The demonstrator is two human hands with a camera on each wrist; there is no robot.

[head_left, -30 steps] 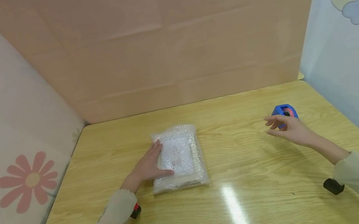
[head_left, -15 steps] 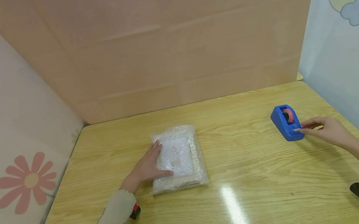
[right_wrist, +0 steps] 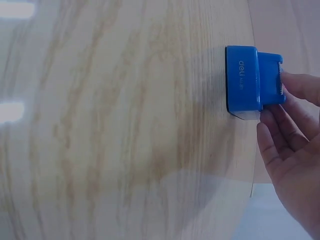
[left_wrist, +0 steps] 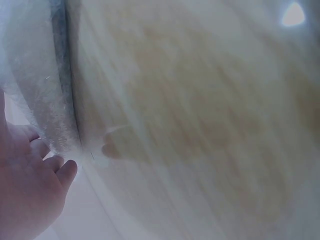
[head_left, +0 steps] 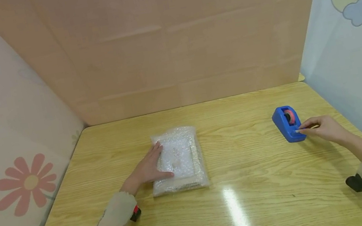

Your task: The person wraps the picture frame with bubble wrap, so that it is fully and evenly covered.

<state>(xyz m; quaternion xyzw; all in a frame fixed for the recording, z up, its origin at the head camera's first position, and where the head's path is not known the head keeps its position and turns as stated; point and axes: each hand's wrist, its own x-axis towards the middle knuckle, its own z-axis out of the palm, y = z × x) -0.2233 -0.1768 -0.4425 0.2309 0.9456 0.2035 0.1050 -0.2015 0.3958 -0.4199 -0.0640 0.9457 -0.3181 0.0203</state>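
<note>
A flat bubble-wrapped package [head_left: 178, 159], with a pale rectangle showing through, lies on the table left of the middle. My left hand [head_left: 150, 167] rests on its left side, fingers and thumb spread. In the left wrist view the package's edge [left_wrist: 37, 85] rises beside that hand. On the right stands a blue tape dispenser [head_left: 283, 123] with a pinkish roll [head_left: 290, 116]. The thumb and forefinger of my right hand [head_left: 325, 129] pinch at its toothed cutter; the tape end there is too fine to make out. In the right wrist view, curled fingers [right_wrist: 285, 135] lie beside the dispenser's head.
The wooden table [head_left: 247, 166] carries package and dispenser well apart. A brown sheet [head_left: 169, 43] closes off the back. Pale patterned panels stand at the left [head_left: 19, 116] and right [head_left: 356, 67].
My right hand has passed from over the dispenser to its cutter at the front right, then its fingertips closed in there. The left hand stays on the package.
</note>
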